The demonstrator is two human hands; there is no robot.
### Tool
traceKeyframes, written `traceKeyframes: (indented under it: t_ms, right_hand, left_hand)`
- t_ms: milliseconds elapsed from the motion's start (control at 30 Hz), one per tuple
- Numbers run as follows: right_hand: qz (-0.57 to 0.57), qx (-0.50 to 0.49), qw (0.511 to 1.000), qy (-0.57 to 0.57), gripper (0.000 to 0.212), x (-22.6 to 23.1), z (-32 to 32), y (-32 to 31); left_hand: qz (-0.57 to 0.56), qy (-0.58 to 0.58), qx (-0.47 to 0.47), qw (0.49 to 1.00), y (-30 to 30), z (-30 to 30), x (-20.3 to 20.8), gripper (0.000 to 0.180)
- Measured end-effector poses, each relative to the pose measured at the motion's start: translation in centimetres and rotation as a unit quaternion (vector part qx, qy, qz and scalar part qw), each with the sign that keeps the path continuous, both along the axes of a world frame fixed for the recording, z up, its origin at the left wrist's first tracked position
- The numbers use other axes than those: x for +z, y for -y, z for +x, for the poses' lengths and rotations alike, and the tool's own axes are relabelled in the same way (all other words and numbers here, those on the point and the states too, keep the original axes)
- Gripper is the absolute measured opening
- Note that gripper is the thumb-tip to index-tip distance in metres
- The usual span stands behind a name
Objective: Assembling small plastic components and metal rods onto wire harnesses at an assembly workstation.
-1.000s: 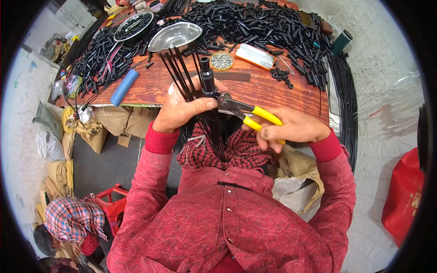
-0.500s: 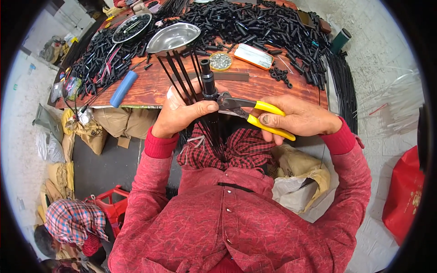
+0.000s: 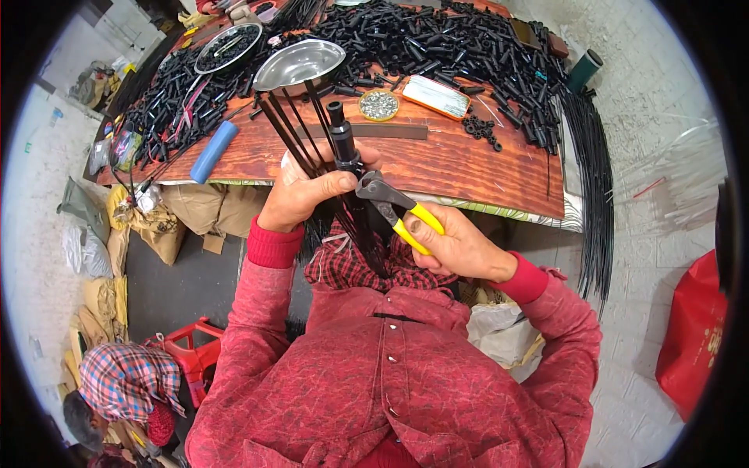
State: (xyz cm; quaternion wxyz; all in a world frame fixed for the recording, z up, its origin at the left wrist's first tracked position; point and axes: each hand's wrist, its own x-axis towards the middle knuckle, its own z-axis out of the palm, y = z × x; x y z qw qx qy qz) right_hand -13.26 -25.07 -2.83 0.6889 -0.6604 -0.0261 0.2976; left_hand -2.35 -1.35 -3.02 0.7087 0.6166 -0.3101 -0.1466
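Observation:
My left hand [image 3: 304, 191] is wrapped round several thin black rods [image 3: 293, 132] and a black tubular fitting [image 3: 342, 139] with a ringed top. The rods fan out above the fist, while their lower ends run down towards my lap. In my right hand [image 3: 460, 246] is a pair of pincers [image 3: 384, 199] with a dark metal head and yellow handles, squeezed close together. The pincers' head lies against the base of the fitting, beside my left thumb. Whether the jaws bite on anything there is hidden.
A red wooden table [image 3: 468, 168] carries a large heap of black tubular parts [image 3: 460, 47], a steel bowl [image 3: 300, 66], a yellow dish of small metal pieces [image 3: 378, 104] and an orange-rimmed tray [image 3: 435, 97]. A blue roll [image 3: 213, 152] lies left. Another person [image 3: 133, 382] sits lower left.
My right hand has swung left and downward, and the pincers' handles have closed together. The fitting and rods in my left hand have tilted to the left.

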Motion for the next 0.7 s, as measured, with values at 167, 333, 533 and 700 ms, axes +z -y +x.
traceKeyframes:
  t_ms: [167, 333, 533, 700]
  right_hand:
    - [-0.024, 0.054, 0.998, 0.019, 0.042, 0.3, 0.9, 1.1]
    - [-0.085, 0.059, 0.992, 0.072, 0.038, 2.5, 1.5, 2.5]
    - [-0.105, 0.075, 0.989, 0.072, 0.032, 4.0, 2.1, 2.9]
    - [-0.1, 0.079, 0.989, 0.072, 0.031, 4.2, 2.7, 3.1]
  left_hand:
    - [0.004, -0.009, 0.005, 1.0, -0.4, -0.1, 0.1, 0.048]
    - [0.009, -0.031, 0.002, 0.999, -0.1, -0.2, 0.4, 0.054]
    - [-0.01, -0.016, 0.009, 1.0, 0.4, -0.1, 0.3, 0.056]
    - [0.014, 0.0, 0.034, 0.999, 0.5, 0.1, 0.4, 0.054]
